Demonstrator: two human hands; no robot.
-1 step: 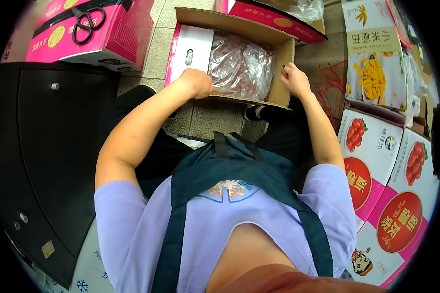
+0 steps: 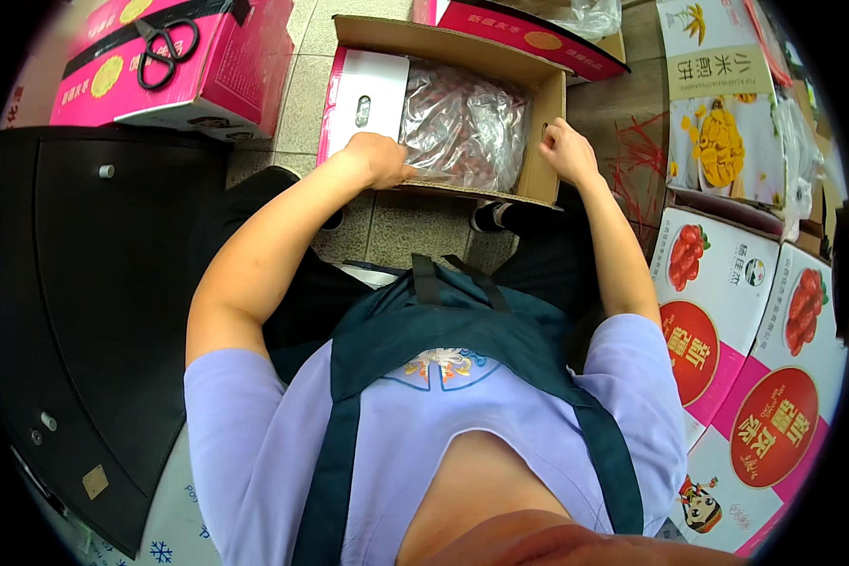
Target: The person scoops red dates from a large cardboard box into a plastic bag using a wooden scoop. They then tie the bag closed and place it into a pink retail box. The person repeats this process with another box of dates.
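An open cardboard box (image 2: 543,121) lies in front of me, its inside brown and its left end pink and white. Across its left part lies a white flap (image 2: 372,85) with an oval hand hole. A clear plastic bag (image 2: 467,127) of small reddish-brown pieces fills the rest; their kind is blurred by the film's glare. My left hand (image 2: 375,160) is closed at the near left rim, its fingers curled over the edge by the flap. My right hand (image 2: 569,153) is closed on the right wall, its fingertips bent over the top.
Black scissors (image 2: 167,55) rest on a taped pink carton (image 2: 222,71) at the far left, beyond a black cabinet (image 2: 104,283). Another open pink carton (image 2: 528,38) stands behind the box. Printed cartons (image 2: 717,302) line the right side, near red plastic strands (image 2: 639,160) on the floor.
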